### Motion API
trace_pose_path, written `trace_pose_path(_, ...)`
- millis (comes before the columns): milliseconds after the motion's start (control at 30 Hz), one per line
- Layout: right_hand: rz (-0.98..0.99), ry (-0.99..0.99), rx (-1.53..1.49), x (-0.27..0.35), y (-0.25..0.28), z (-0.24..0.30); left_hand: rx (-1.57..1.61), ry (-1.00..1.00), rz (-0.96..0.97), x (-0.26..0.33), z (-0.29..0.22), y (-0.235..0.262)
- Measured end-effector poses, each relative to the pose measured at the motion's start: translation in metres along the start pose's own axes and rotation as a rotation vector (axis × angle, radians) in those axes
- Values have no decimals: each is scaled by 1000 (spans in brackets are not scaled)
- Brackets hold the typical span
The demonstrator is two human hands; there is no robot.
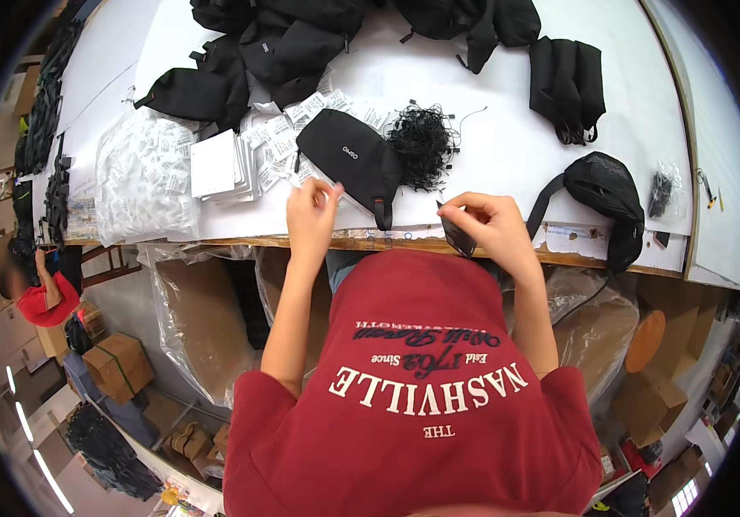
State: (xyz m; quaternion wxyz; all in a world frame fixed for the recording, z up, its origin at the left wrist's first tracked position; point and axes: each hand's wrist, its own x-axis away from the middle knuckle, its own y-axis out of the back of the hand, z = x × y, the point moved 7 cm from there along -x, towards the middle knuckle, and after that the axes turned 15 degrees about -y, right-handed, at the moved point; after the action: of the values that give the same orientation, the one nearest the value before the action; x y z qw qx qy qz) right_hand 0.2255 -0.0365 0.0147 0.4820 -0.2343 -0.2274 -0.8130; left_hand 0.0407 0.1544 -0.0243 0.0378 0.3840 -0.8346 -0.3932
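A black pouch bag (348, 155) with a zip and a short end loop lies on the white table in front of me. Just left of its near edge is my left hand (312, 211), thumb and fingers pinched together; whatever they hold is too small to make out. At the table's edge, my right hand (495, 226) pinches a dark flat piece (458, 238) that hangs below the fingers. Against the pouch's right side rests a tangled heap of black cord loops (421, 146). White printed labels (279, 142) are scattered behind and left of the pouch.
A clear plastic sack of white labels (146, 177) and a stack of white cards (221, 168) stand left. More black bags (288, 47) pile up at the back. Rightward lie a strapped black bag (604, 194) and a small plastic packet (665, 191). Another person (46, 293) is far left.
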Motion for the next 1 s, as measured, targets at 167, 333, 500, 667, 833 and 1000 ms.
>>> trace_pose_path(167, -206, 102, 429, -9, -26, 15, -11, 7, 219, 32, -23, -21)
trace_pose_path(333, -263, 283, 505, -12, -48, 21, 264, 102, 148, 27, -36, -24)
trace_pose_path(500, -210, 454, 449, -10, -60, 23, 453, 99, 72, 20, -50, -16)
trace_pose_path(667, -203, 482, 436, -5, -58, 28, 616, 92, -11, 21, -51, -15)
trace_pose_path(833, -203, 574, 509, -1, -61, 38, 548, 36, -97, 18, -59, -3)
trace_pose_path(1000, 253, 194, -433, -9, -44, 37, 597, 58, -322, 10, -66, 29)
